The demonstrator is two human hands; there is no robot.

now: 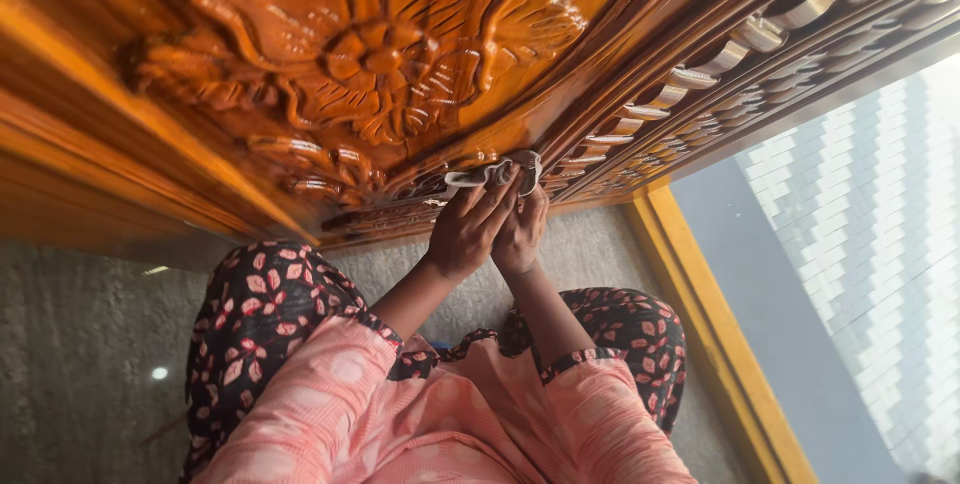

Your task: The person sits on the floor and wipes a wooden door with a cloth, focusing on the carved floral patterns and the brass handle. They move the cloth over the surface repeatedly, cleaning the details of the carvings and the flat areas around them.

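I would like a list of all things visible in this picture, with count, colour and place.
carved wooden panel: one, glossy orange-brown, fills the top, flower carving in the middle
cloth: one, whitish, pressed on the panel's lower carving
floor: one, grey, under the person
wooden frame strip: one, yellow-brown, right of the legs
tiled surface: one, pale, far right
left hand: one, on the cloth
right hand: one, beside it, on the cloth

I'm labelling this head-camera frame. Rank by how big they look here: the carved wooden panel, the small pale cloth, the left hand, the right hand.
1. carved wooden panel
2. left hand and right hand: they overlap, so no ranking
3. pale cloth, mostly hidden by fingers
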